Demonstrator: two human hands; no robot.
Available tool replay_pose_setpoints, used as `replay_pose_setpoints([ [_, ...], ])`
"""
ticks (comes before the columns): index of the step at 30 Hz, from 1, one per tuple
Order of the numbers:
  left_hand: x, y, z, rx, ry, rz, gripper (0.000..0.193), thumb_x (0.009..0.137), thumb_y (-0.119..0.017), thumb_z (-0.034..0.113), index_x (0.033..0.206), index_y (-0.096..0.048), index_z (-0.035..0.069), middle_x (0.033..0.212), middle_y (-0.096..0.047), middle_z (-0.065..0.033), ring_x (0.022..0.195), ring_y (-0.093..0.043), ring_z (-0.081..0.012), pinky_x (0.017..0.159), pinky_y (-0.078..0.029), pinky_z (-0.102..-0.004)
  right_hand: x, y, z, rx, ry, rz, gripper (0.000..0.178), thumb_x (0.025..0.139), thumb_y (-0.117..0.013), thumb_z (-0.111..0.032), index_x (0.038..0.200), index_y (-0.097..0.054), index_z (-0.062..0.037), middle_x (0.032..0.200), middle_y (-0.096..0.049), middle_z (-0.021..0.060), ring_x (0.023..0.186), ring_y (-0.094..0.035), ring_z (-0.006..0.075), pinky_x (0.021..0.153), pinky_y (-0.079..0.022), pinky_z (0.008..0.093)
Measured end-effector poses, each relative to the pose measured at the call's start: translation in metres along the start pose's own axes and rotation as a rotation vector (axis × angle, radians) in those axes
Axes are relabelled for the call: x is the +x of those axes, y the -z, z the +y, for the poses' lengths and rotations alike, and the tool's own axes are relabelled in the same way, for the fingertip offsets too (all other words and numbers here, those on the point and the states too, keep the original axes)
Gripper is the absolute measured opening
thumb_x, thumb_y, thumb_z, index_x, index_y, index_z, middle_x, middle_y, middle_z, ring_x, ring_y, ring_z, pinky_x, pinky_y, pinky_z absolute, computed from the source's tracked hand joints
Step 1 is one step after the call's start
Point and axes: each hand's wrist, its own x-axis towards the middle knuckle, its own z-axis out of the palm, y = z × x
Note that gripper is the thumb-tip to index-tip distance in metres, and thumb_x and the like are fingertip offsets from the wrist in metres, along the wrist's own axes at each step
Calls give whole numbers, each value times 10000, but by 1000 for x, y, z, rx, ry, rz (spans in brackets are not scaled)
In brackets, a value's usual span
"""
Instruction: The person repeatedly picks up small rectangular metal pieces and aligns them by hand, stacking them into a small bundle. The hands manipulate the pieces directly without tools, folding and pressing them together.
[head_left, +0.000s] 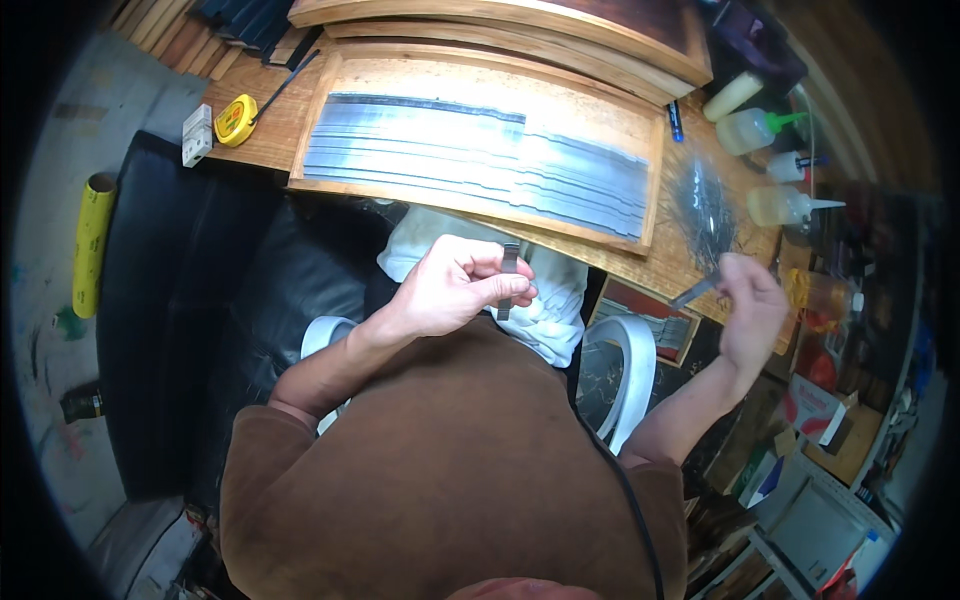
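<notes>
My left hand (pixel 447 287) is closed on a short dark grey strip (pixel 509 262), pinched upright between thumb and fingers in front of my chest. Further right, by the table edge, my right hand (pixel 752 308) pinches a thin grey flat strip (pixel 694 292) that points left. A shallow wooden tray (pixel 655 190) lies on the table beyond my hands, with rows of thin dark grey strips (pixel 420 150) packed side by side in it. Between the tray and the bottles is a loose heap of fine dark slivers (pixel 706 205). Glare washes out the tray's middle.
More wooden trays (pixel 500 40) are stacked behind. A yellow tape measure (pixel 237 121) and a small white box (pixel 197 136) sit at the left. Squeeze bottles (pixel 748 130) and a blue marker (pixel 676 121) stand or lie at the right. Below the table is another tray (pixel 680 335).
</notes>
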Motion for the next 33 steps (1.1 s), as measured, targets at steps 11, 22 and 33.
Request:
replay_pose_setpoints([
  [11,-1,-12,6,314,-164,1,149,976,-751,65,1104,-788,-2,798,-738,-25,716,-579,-54,646,-479,-262,-62,-144,-9,257,49,-535,48,915,-774,16,962,-778,25,865,-722,83,788,-677,133,704,-529,258],
  [22,43,-7,12,779,-774,97,300,855,-703,-67,1128,-771,40,779,-688,-154,627,-643,-232,608,-516,-329,-32,-143,-19,38,554,-415,245,818,-840,56,1045,-817,-33,888,-670,69,803,-658,165,696,-530,282],
  [33,50,-2,2,615,-619,10,249,919,-722,-3,1144,-794,75,701,-612,-77,620,-526,-114,600,-470,-301,-37,-146,-15,67,475,-367,180,826,-815,89,984,-808,3,884,-683,65,789,-645,132,684,-517,255],
])
